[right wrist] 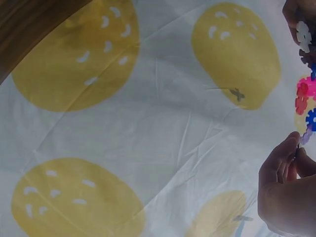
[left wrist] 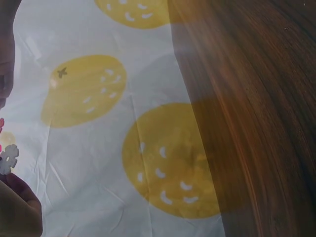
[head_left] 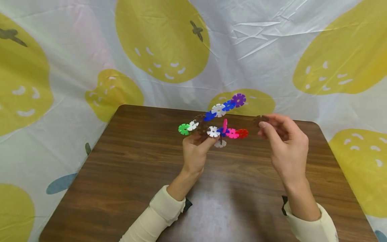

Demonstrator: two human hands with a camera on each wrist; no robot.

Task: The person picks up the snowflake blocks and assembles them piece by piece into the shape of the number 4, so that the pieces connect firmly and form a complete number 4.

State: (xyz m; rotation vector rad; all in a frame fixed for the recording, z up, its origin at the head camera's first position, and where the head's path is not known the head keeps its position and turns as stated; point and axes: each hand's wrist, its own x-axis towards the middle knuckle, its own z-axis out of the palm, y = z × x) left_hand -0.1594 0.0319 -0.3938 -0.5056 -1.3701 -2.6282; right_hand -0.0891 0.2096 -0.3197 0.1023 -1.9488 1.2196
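Above the brown wooden table (head_left: 136,168) my left hand (head_left: 198,143) holds up an assembly of plastic snowflake discs (head_left: 217,121): green, white, brown, blue, purple, pink and red pieces slotted together. Its fingers pinch the brown and white discs near the middle. To the right, a short gap away, my right hand (head_left: 272,129) pinches a single brown disc (head_left: 260,119) between thumb and fingers. In the right wrist view the right hand (right wrist: 286,187) shows at the lower right, with the coloured discs (right wrist: 306,98) along the right edge. A white disc (left wrist: 7,158) and a pink bit peek in at the left wrist view's left edge.
A white cloth printed with yellow lemon shapes (head_left: 163,40) hangs behind the table and surrounds it. The table has rounded far corners (head_left: 314,126). Cream sleeves (head_left: 157,215) cover both forearms over the near part of the tabletop.
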